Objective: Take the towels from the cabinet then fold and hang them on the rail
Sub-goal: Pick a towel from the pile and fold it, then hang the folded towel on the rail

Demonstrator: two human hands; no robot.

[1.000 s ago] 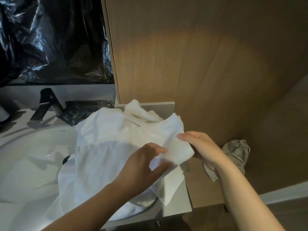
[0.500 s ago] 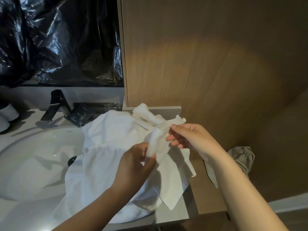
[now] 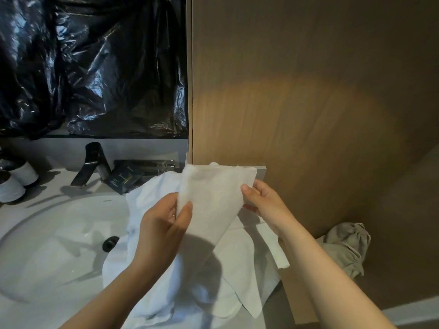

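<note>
Head view: a small white towel [image 3: 213, 198] is held up in the middle of the frame, spread into a rough triangle with its wide edge at 12 o'clock and its point hanging toward 6 o'clock. The left hand [image 3: 161, 229] pinches the towel's edge at 9 o'clock between thumb and curled fingers. The right hand [image 3: 263, 205] grips the opposite edge at 3 o'clock, thumb on the front and fingers tucked behind the cloth. Both hands are narrow, closed on this 1 towel.

Below it, toward 6 o'clock, a heap of white towels [image 3: 166, 281] lies crumpled over the right rim of the white sink basin [image 3: 47, 245], with 1 flat corner drooping over the counter edge at 5 o'clock. The black drain [image 3: 110, 243] sits just beside the heap at its 9 o'clock.

At 10 o'clock of the held towel stands a dark faucet [image 3: 91, 162], and a dark packet [image 3: 123, 180] leans between the faucet and the heap. 2 white cups [image 3: 11, 188] stand at the far 9 o'clock edge of the frame.

Crinkled black plastic sheeting [image 3: 95, 67] fills the area from 10 to 12 o'clock. A wooden panel [image 3: 308, 91] covers 12 to 3 o'clock. A grey-beige cloth bundle [image 3: 346, 248] rests at 4 o'clock, apart from the right forearm.
</note>
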